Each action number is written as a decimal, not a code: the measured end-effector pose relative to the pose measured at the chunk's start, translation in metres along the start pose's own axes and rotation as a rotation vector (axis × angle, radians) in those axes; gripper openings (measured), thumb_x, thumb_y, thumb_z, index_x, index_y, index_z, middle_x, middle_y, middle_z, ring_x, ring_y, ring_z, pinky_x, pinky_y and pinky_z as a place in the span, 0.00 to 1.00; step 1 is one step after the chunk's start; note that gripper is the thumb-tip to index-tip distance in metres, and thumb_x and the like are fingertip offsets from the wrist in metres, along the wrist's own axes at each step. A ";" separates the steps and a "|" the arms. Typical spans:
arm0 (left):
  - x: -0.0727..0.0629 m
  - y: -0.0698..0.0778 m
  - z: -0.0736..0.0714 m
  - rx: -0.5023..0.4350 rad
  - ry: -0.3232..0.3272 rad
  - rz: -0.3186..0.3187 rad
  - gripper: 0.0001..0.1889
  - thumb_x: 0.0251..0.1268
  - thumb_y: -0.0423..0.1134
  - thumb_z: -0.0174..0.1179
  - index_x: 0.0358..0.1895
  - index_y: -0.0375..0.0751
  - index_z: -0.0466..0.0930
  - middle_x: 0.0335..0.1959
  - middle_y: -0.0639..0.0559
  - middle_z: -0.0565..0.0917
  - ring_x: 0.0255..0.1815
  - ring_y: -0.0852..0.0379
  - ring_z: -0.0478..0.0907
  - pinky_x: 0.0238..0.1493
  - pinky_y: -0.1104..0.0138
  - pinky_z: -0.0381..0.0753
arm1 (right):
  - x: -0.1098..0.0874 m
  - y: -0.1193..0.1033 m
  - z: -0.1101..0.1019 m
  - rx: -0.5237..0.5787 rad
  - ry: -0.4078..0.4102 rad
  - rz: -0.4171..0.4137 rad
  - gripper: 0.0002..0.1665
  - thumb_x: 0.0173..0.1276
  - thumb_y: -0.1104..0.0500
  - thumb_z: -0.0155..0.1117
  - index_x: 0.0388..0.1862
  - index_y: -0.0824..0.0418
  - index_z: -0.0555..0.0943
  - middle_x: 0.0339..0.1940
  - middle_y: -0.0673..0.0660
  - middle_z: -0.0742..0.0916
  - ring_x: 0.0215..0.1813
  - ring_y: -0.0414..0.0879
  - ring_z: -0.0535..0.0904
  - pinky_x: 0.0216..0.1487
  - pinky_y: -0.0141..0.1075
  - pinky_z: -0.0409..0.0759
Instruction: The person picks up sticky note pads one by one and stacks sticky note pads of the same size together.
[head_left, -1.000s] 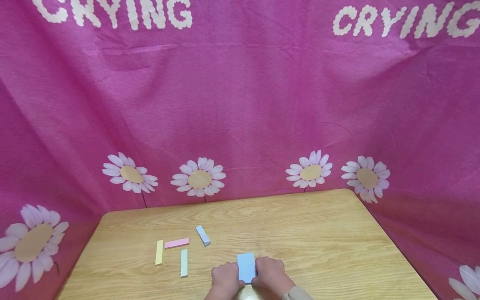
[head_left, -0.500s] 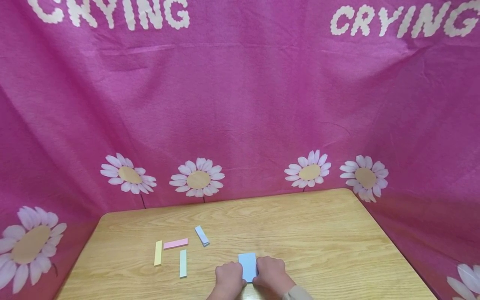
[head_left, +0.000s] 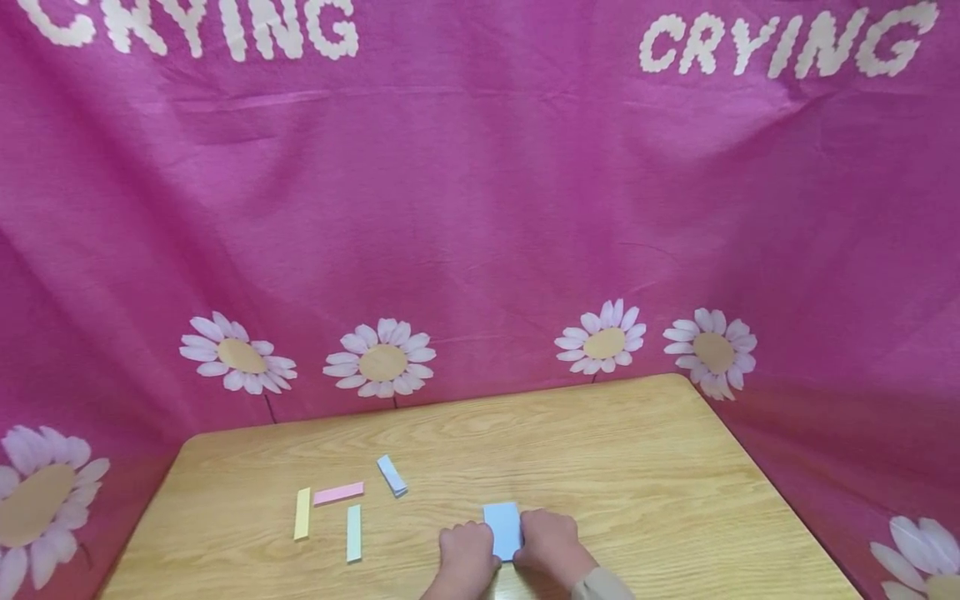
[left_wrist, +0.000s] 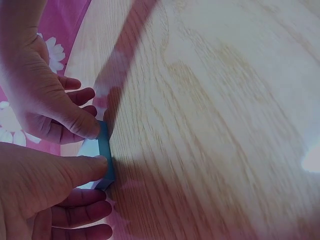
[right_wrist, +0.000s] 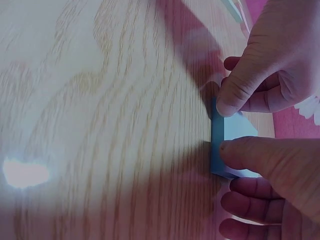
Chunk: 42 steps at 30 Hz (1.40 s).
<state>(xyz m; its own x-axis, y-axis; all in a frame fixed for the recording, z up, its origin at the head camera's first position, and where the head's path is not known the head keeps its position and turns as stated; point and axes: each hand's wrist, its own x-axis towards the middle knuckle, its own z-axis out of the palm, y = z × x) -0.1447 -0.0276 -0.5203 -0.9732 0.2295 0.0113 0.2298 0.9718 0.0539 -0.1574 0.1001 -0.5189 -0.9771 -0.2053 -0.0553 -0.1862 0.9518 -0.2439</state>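
A blue block of paper, like a sticky-note pad, lies flat on the wooden table near its front side. My left hand grips its left side and my right hand its right side. In the left wrist view the left thumb presses the block's near edge, with the other fingers curled beside it. The right thumb presses that same edge in the right wrist view. Both hands partly cover the block's sides.
Left of the hands lie a yellow strip, a pink strip, a pale green strip and pale blue strips, one over another. A pink curtain with daisies hangs behind the table and along both sides.
The head view has turned slightly right, so the strips and curtain shift left in it. Both hands keep their grip on the blue pad, the left hand a little closer in.
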 end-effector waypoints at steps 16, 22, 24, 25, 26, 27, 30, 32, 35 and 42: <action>0.005 0.005 0.003 -0.010 -0.042 0.001 0.16 0.39 0.49 0.67 0.23 0.39 0.77 0.16 0.51 0.72 0.19 0.54 0.71 0.24 0.62 0.68 | -0.004 0.024 -0.011 0.043 -0.060 0.062 0.15 0.36 0.55 0.69 0.11 0.55 0.70 0.13 0.46 0.72 0.18 0.41 0.65 0.21 0.40 0.67; 0.006 -0.011 -0.001 -0.058 -0.099 -0.045 0.16 0.43 0.50 0.66 0.22 0.40 0.75 0.16 0.52 0.72 0.17 0.56 0.70 0.22 0.62 0.71 | -0.003 0.025 -0.013 0.043 -0.070 0.041 0.15 0.36 0.56 0.69 0.12 0.55 0.69 0.14 0.46 0.72 0.19 0.41 0.66 0.22 0.40 0.67; 0.004 -0.018 -0.002 -0.060 -0.084 -0.063 0.16 0.44 0.49 0.65 0.23 0.40 0.75 0.16 0.52 0.72 0.17 0.56 0.70 0.21 0.62 0.72 | -0.003 0.024 -0.014 0.046 -0.084 0.036 0.16 0.37 0.57 0.69 0.13 0.55 0.68 0.14 0.46 0.72 0.19 0.41 0.65 0.21 0.39 0.66; 0.004 -0.022 -0.003 -0.061 -0.076 -0.073 0.15 0.45 0.49 0.65 0.24 0.40 0.75 0.16 0.52 0.73 0.17 0.55 0.71 0.21 0.61 0.72 | -0.002 0.023 -0.014 0.049 -0.093 0.035 0.16 0.37 0.57 0.69 0.13 0.55 0.68 0.14 0.46 0.72 0.19 0.41 0.65 0.21 0.38 0.66; 0.003 -0.026 -0.004 -0.065 -0.065 -0.085 0.15 0.46 0.48 0.65 0.24 0.40 0.75 0.16 0.52 0.73 0.17 0.55 0.71 0.21 0.61 0.72 | -0.002 0.022 -0.014 0.050 -0.098 0.035 0.15 0.38 0.58 0.69 0.13 0.56 0.68 0.13 0.46 0.72 0.19 0.41 0.65 0.21 0.38 0.66; 0.002 -0.030 -0.005 -0.069 -0.055 -0.097 0.14 0.46 0.47 0.65 0.25 0.39 0.75 0.16 0.52 0.73 0.18 0.55 0.72 0.22 0.60 0.73 | -0.002 0.021 -0.014 0.049 -0.103 0.036 0.15 0.38 0.58 0.69 0.13 0.56 0.69 0.13 0.46 0.72 0.19 0.41 0.65 0.21 0.37 0.67; 0.002 -0.043 -0.006 -0.084 -0.021 -0.123 0.13 0.47 0.45 0.64 0.24 0.39 0.75 0.16 0.50 0.73 0.17 0.54 0.73 0.21 0.59 0.73 | -0.001 0.020 -0.015 0.043 -0.116 0.046 0.14 0.39 0.59 0.69 0.13 0.56 0.70 0.14 0.47 0.72 0.20 0.41 0.66 0.21 0.37 0.68; 0.002 -0.051 -0.007 -0.095 -0.023 -0.139 0.13 0.48 0.45 0.64 0.24 0.39 0.75 0.16 0.50 0.74 0.17 0.53 0.73 0.21 0.59 0.72 | -0.001 0.019 -0.015 0.032 -0.114 0.048 0.13 0.39 0.60 0.69 0.12 0.56 0.70 0.14 0.47 0.72 0.20 0.41 0.66 0.21 0.37 0.69; 0.001 -0.061 -0.008 -0.094 -0.020 -0.153 0.13 0.49 0.45 0.63 0.24 0.39 0.75 0.17 0.50 0.74 0.17 0.53 0.73 0.21 0.59 0.72 | -0.001 0.018 -0.016 0.018 -0.116 0.046 0.13 0.39 0.60 0.69 0.12 0.56 0.71 0.13 0.47 0.73 0.19 0.41 0.66 0.20 0.37 0.69; -0.003 -0.078 -0.011 -0.075 0.031 -0.181 0.13 0.48 0.46 0.62 0.24 0.39 0.74 0.18 0.48 0.75 0.19 0.48 0.75 0.21 0.57 0.70 | -0.003 0.017 -0.015 0.010 -0.065 0.010 0.11 0.37 0.61 0.68 0.11 0.55 0.72 0.13 0.46 0.73 0.18 0.40 0.66 0.19 0.37 0.69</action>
<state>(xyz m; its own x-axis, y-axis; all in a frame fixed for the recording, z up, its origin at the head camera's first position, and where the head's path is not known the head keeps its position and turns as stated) -0.1596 -0.1050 -0.5133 -0.9985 0.0488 0.0259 0.0518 0.9899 0.1318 -0.1592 0.1205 -0.5082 -0.9701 -0.2107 -0.1201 -0.1753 0.9515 -0.2528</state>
